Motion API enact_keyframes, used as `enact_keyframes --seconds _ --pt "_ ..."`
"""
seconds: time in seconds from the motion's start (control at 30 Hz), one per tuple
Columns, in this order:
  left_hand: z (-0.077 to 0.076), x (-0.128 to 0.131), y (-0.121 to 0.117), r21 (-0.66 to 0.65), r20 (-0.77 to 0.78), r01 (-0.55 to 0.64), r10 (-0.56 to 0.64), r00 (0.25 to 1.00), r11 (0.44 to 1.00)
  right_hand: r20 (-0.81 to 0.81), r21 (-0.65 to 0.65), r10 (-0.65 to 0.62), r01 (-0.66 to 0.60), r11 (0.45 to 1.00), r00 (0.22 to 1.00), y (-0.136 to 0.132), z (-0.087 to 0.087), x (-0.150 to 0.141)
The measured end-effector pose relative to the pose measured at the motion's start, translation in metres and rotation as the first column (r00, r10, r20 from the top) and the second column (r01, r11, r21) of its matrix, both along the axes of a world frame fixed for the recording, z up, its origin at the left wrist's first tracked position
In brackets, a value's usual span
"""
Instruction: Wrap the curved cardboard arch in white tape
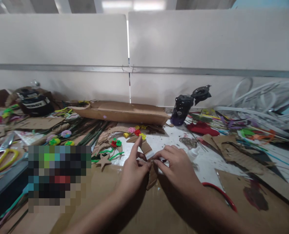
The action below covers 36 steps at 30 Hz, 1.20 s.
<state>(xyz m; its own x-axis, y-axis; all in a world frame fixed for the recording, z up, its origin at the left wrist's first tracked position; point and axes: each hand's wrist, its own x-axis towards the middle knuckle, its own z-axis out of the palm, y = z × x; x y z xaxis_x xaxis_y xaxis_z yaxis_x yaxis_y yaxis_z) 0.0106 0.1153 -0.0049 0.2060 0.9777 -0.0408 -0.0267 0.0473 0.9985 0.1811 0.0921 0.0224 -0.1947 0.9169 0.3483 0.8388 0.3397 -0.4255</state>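
Observation:
My left hand [134, 169] and my right hand [177, 164] meet at the middle of the table over a small brown cardboard piece [151, 177]. Both pinch it from either side. The left index finger sticks up and out while the thumb and other fingers press the piece. A strip of cardboard [145, 147] with a white end lies just behind the fingers. The right fingers are curled down onto the piece's top edge. Under my forearms lies a large sheet of brown cardboard [105, 191].
A long cardboard box [120, 112] lies at the back. Behind the hands sit small coloured felt shapes [137, 131], green stems [93, 133], a dark purple glue gun [182, 109] and red felt [203, 128]. Yellow-handled scissors [3, 157] lie left. White cords [261, 97] pile right.

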Motion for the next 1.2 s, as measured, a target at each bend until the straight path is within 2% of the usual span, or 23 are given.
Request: enact_keyframes --seconds 0.17,0.3,0.8,1.2 --pt "0.0036 0.0036 -0.0022 -0.017 0.005 -0.035 0.035 0.999 0.999 -0.023 -0.004 -0.034 0.034 0.999 0.999 -0.0003 0.0003 -0.0014" --pt "0.0054 0.0043 -0.0048 0.017 -0.002 -0.009 0.009 1.000 1.000 -0.052 -0.027 -0.060 0.058 0.998 0.997 0.0001 0.0001 -0.0026" --pt "0.0072 0.0070 -0.0068 -0.022 0.034 -0.039 0.040 0.999 0.999 -0.084 -0.051 -0.077 0.073 0.996 0.993 0.0000 0.0011 -0.0042" --pt "0.0044 0.0078 -0.0067 -0.032 0.060 -0.046 0.047 0.997 0.998 -0.048 -0.039 -0.100 0.098 0.994 0.994 0.0003 -0.0008 -0.0058"
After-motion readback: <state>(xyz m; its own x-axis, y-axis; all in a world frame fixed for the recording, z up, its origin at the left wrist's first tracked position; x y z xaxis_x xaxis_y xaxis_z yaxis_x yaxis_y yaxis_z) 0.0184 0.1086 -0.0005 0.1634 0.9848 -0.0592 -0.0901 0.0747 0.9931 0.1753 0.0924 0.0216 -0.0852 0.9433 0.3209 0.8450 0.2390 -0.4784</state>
